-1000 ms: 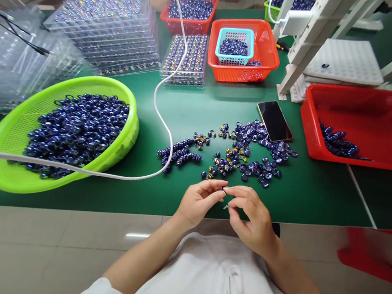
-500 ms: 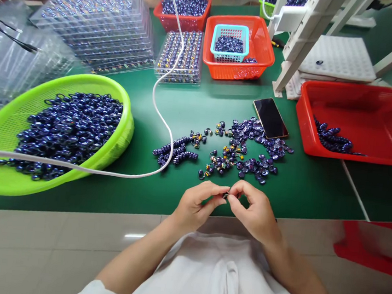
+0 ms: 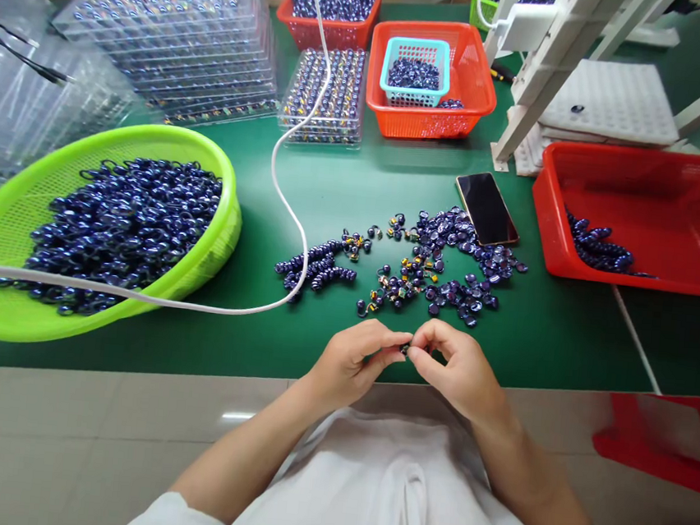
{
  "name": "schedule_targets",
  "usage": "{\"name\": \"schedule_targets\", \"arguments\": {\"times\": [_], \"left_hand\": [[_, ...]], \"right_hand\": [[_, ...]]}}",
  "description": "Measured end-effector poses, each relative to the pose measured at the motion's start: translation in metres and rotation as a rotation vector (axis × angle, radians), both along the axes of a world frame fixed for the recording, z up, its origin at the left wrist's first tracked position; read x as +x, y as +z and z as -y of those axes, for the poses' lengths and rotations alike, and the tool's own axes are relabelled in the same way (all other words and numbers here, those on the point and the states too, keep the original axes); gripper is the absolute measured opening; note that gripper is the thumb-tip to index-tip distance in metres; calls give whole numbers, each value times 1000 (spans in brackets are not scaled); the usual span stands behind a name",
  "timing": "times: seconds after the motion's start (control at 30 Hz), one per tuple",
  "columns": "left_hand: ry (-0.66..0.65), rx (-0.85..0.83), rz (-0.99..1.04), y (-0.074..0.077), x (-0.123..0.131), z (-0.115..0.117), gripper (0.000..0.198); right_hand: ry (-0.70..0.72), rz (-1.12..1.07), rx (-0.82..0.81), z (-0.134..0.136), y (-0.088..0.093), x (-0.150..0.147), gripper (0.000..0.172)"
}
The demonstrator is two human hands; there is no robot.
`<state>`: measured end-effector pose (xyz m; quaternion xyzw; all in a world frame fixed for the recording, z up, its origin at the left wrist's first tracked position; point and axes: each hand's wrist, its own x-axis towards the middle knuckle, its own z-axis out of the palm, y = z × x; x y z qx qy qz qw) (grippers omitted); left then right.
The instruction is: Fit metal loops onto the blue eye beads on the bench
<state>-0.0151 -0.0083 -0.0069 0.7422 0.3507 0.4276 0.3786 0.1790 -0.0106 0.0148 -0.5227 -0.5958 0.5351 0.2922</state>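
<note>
1. Clear, glossy plastic trays lie heaped at the far left of the smooth green tabletop.
2. A rounded lime-green plastic mesh basket holds a mound of shiny navy looped pieces.
3. Behind it rises a straight-edged stack of transparent plastic trays filled with rows of shiny beads.
4. Ribbed, dark navy strands lie near the middle.
5. The left hand pinches a small dark piece between thumb and finger over the tabletop's near edge; its exact shape is hidden by the fingertips.
6. Beyond it, dark clusters with yellow flecks and glossy navy discs are scattered loosely.
7. The right hand, thumb and forefinger drawn together, grips the same piece.
8. A flat black rectangular phone rests beside the discs.
9. A smooth red plastic tub holds shiny dark strands.
</note>
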Motion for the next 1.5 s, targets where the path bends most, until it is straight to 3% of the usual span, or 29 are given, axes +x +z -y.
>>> {"name": "schedule_targets", "arguments": {"times": [0.23,0.43,0.57,0.8,0.9,1.13,1.5], "left_hand": [[116,-233,68,1,3,4,16],[132,-159,120,2,7,9,21],[173,-212,107,3,8,13,23],[344,-701,266,9,11,12,20],[364,-810,342,14,10,8,23],[344,-855,378,14,11,2,13],[303,-853,299,11,20,2,11]], "right_hand": [[-25,-18,-24,2,-1,-2,10],[-46,-41,-39,-2,0,-4,12],[-46,24,-1,-7,2,-7,16],[-16,-27,61,-6,-6,-9,10],[-55,-86,93,-2,-14,-5,15],[-61,-67,273,8,-22,5,6],[8,65,653,6,-20,-2,18]]}}
